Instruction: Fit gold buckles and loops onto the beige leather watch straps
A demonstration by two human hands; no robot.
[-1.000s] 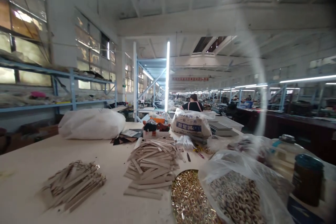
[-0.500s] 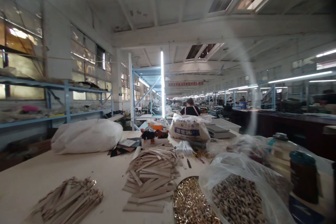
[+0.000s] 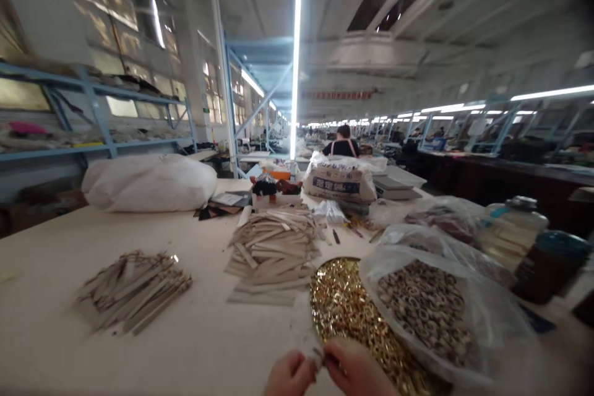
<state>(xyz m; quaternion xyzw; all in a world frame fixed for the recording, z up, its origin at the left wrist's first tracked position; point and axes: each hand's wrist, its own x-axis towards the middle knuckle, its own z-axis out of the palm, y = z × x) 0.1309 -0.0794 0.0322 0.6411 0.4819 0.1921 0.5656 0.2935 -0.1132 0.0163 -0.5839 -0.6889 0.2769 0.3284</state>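
My left hand (image 3: 291, 375) and my right hand (image 3: 353, 367) meet at the bottom edge, fingers closed in a pinch. Between the fingertips is something small and greyish, too blurred to name. Just beyond my right hand lies a round tray (image 3: 335, 259) heaped with shiny gold metal pieces (image 3: 355, 306). A clear plastic bag (image 3: 496, 322) beside it holds many small beige-brown rings (image 3: 424, 303). Ahead is a large pile of flat beige strips (image 3: 273, 244). Farther left lies a smaller bundle of strips (image 3: 134, 291), some with shiny bits at their ends.
A white stuffed bag (image 3: 148, 182) lies at the table's far left, a printed bag (image 3: 341, 179) at the back. Jars, one clear (image 3: 515, 229) and one dark (image 3: 552, 266), stand at right. Blue shelving (image 3: 97, 111) lines the left wall. A person (image 3: 342, 143) sits farther off.
The view has tilted down, so the table items sit higher in the picture. Both my hands have come into view at the bottom, pinched together.
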